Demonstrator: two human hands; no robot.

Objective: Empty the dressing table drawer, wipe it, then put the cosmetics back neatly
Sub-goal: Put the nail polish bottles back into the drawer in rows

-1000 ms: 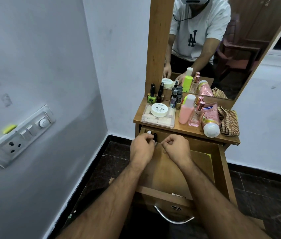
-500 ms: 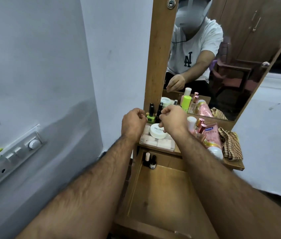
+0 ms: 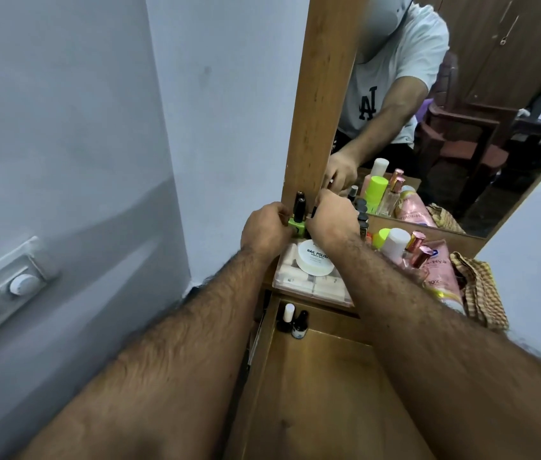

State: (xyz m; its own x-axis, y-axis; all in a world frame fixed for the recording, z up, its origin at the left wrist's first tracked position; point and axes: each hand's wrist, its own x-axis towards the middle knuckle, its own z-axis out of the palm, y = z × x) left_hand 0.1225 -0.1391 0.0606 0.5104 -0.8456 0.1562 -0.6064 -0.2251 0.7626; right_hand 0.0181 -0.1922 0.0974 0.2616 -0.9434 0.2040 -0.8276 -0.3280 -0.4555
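The wooden drawer [image 3: 322,393] is pulled open below me. A white-capped bottle [image 3: 287,316] and a small dark bottle [image 3: 299,324] stand in its back left corner. On the table top by the mirror frame stands a green nail polish bottle [image 3: 296,225] with a tall black cap. My left hand [image 3: 267,231] grips its base from the left. My right hand [image 3: 332,218] is right beside it, fingers curled round a second dark-capped bottle that the hand mostly hides.
A white nail polish remover tub [image 3: 315,258] sits on a clear box [image 3: 312,282]. Pink bottles, a pink tube [image 3: 441,277] and a checked cloth [image 3: 481,293] crowd the right side. The mirror [image 3: 461,111] stands behind and a wall switch panel [image 3: 13,287] is on the left.
Both hands left the drawer's back corner, where two small bottles now stand, rose to the table top and closed on the bottles by the mirror frame. My view moved closer.
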